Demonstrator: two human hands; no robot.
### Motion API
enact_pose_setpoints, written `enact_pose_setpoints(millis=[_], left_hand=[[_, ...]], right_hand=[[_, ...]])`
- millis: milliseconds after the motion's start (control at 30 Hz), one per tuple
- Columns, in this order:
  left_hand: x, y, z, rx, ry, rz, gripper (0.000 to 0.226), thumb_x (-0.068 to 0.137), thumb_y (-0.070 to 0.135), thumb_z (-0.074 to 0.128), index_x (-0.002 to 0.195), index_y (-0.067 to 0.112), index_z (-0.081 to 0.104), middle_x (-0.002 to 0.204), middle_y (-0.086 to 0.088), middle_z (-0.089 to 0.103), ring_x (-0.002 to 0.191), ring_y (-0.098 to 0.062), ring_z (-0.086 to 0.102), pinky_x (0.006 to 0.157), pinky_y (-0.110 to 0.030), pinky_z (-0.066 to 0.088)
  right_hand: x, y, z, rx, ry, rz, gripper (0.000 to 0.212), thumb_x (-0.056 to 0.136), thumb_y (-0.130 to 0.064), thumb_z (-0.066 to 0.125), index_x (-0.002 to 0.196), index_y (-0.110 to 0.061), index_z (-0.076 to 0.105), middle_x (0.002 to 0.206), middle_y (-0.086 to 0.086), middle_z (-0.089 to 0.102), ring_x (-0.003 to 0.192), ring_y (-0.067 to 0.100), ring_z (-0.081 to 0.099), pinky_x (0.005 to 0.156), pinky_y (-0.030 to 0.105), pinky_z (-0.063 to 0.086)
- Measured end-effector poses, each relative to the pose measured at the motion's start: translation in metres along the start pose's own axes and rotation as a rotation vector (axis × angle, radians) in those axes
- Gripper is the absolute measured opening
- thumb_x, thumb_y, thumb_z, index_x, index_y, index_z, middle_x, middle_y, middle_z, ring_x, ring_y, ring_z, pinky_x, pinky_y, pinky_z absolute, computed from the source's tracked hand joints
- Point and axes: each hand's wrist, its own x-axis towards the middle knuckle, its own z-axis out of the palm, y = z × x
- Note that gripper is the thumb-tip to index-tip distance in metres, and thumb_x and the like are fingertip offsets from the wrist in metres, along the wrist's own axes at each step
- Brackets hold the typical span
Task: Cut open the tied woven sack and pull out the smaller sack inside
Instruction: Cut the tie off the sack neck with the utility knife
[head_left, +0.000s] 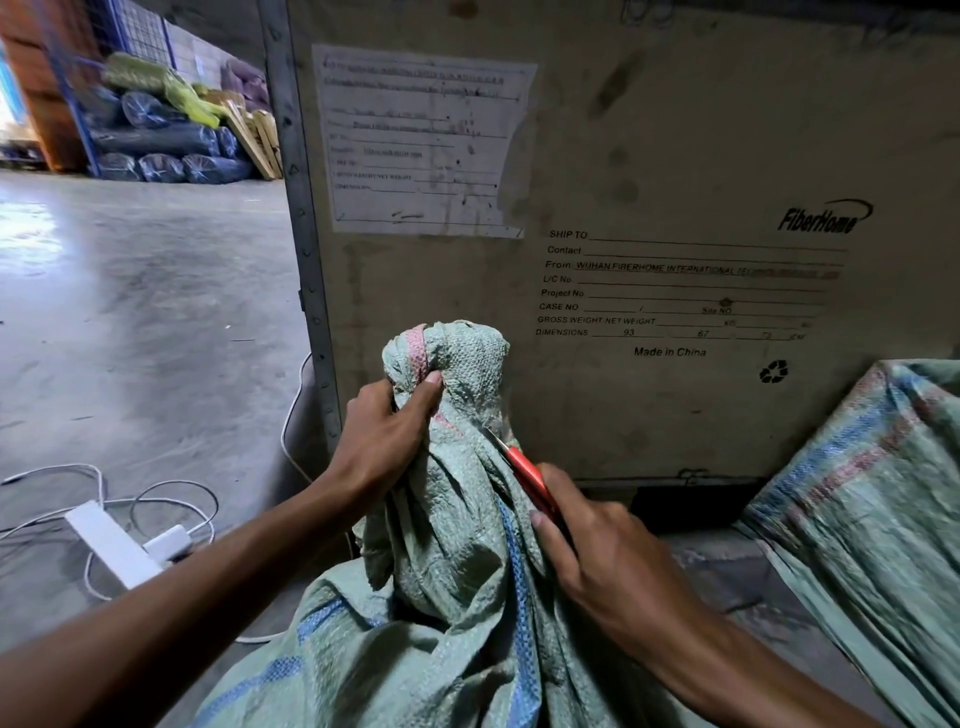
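A pale green woven sack (447, 613) with blue and pink stripes stands in front of me, its neck bunched into a tied knot (457, 353) at the top. My left hand (379, 441) grips the neck just under the knot. A red-handled cutter (527, 475) is in my right hand (597, 551). Its thin blade tip touches the sack's neck on the right side, just below the knot. The sack is shut, so nothing inside it shows.
A large wooden crate (649, 156) with a paper label and printed shipping text stands right behind the sack. Another green woven sack (872, 493) lies at the right. A white power strip (111, 545) and cables lie on the concrete floor at left. Wrapped rolls (166, 145) are stacked far back.
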Motion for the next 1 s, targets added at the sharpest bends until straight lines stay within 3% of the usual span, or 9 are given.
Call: enact_pose_setpoints(millis=[133, 200, 267, 367, 433, 500, 567, 800, 1000], left_hand=[[0.005, -0.001, -0.004, -0.048, -0.038, -0.065, 0.053, 0.091, 0.047, 0.055, 0.05, 0.019, 0.037, 0.031, 0.014, 0.038, 0.031, -0.001, 0.033, 0.032, -0.012, 0.023], [0.003, 0.003, -0.005, -0.069, -0.059, -0.097, 0.052, 0.09, 0.05, 0.055, 0.051, 0.019, 0.041, 0.033, 0.014, 0.039, 0.032, 0.0, 0.034, 0.032, -0.01, 0.023], [-0.001, 0.009, -0.002, -0.124, -0.105, -0.107, 0.053, 0.09, 0.048, 0.056, 0.046, 0.018, 0.05, 0.032, 0.015, 0.041, 0.031, 0.002, 0.037, 0.031, -0.006, 0.024], [-0.007, 0.016, 0.005, -0.265, -0.217, -0.084, 0.053, 0.087, 0.05, 0.056, 0.042, 0.024, 0.049, 0.033, 0.013, 0.035, 0.031, 0.001, 0.03, 0.033, -0.006, 0.021], [-0.01, 0.018, 0.005, -0.333, -0.305, -0.05, 0.042, 0.079, 0.057, 0.061, 0.053, 0.024, 0.056, 0.043, 0.014, 0.051, 0.038, 0.002, 0.041, 0.039, -0.005, 0.031], [-0.01, 0.017, 0.002, -0.406, -0.412, -0.021, 0.022, 0.07, 0.046, 0.074, 0.072, 0.024, 0.07, 0.067, 0.014, 0.074, 0.056, 0.001, 0.066, 0.051, -0.007, 0.048], [-0.008, 0.016, -0.004, -0.444, -0.479, -0.004, 0.019, 0.065, 0.029, 0.082, 0.082, 0.027, 0.074, 0.081, 0.007, 0.079, 0.07, -0.006, 0.073, 0.059, -0.015, 0.056], [0.004, 0.017, -0.022, -0.316, -0.641, -0.013, 0.012, 0.075, 0.013, 0.08, 0.084, 0.016, 0.073, 0.078, 0.004, 0.076, 0.073, -0.008, 0.07, 0.063, -0.016, 0.054], [0.01, 0.017, -0.024, -0.347, -0.728, -0.064, 0.013, 0.079, 0.001, 0.073, 0.077, 0.014, 0.071, 0.07, 0.003, 0.07, 0.069, -0.01, 0.065, 0.064, -0.019, 0.053]], right_hand=[[-0.001, 0.004, -0.008, 0.203, 0.093, 0.002, 0.023, 0.092, -0.039, 0.044, 0.115, -0.038, 0.044, 0.052, -0.005, 0.053, 0.041, 0.007, 0.047, 0.04, 0.024, 0.034], [0.005, 0.006, -0.014, 0.353, 0.19, 0.109, 0.014, 0.089, -0.038, 0.051, 0.102, -0.036, 0.049, 0.055, -0.01, 0.055, 0.04, 0.004, 0.043, 0.037, 0.016, 0.031], [0.019, 0.011, -0.018, 0.441, 0.263, 0.213, 0.018, 0.082, -0.037, 0.063, 0.094, -0.034, 0.049, 0.064, -0.011, 0.056, 0.051, 0.002, 0.049, 0.045, 0.011, 0.037], [0.042, 0.011, -0.017, 0.554, 0.231, 0.291, 0.037, 0.076, -0.035, 0.072, 0.104, -0.028, 0.048, 0.089, -0.012, 0.056, 0.076, 0.001, 0.054, 0.062, 0.013, 0.045], [0.051, 0.006, -0.011, 0.659, 0.23, 0.272, 0.034, 0.078, -0.027, 0.072, 0.104, -0.023, 0.05, 0.086, -0.007, 0.056, 0.073, -0.002, 0.054, 0.061, 0.011, 0.047], [0.057, 0.004, -0.008, 0.686, 0.266, 0.238, 0.028, 0.081, -0.02, 0.069, 0.102, -0.019, 0.051, 0.082, -0.004, 0.054, 0.067, -0.005, 0.051, 0.06, 0.007, 0.045], [0.061, 0.004, -0.009, 0.702, 0.289, 0.206, 0.024, 0.082, -0.013, 0.067, 0.098, -0.019, 0.051, 0.081, -0.004, 0.052, 0.066, -0.003, 0.049, 0.061, 0.011, 0.045], [0.061, 0.011, -0.012, 0.743, 0.267, 0.198, 0.024, 0.082, -0.003, 0.065, 0.101, -0.01, 0.052, 0.086, 0.016, 0.059, 0.077, 0.021, 0.056, 0.066, 0.021, 0.048], [0.062, 0.016, -0.012, 0.844, 0.214, 0.203, 0.025, 0.081, 0.001, 0.065, 0.095, -0.015, 0.053, 0.072, 0.003, 0.056, 0.055, 0.003, 0.053, 0.05, 0.014, 0.045]])
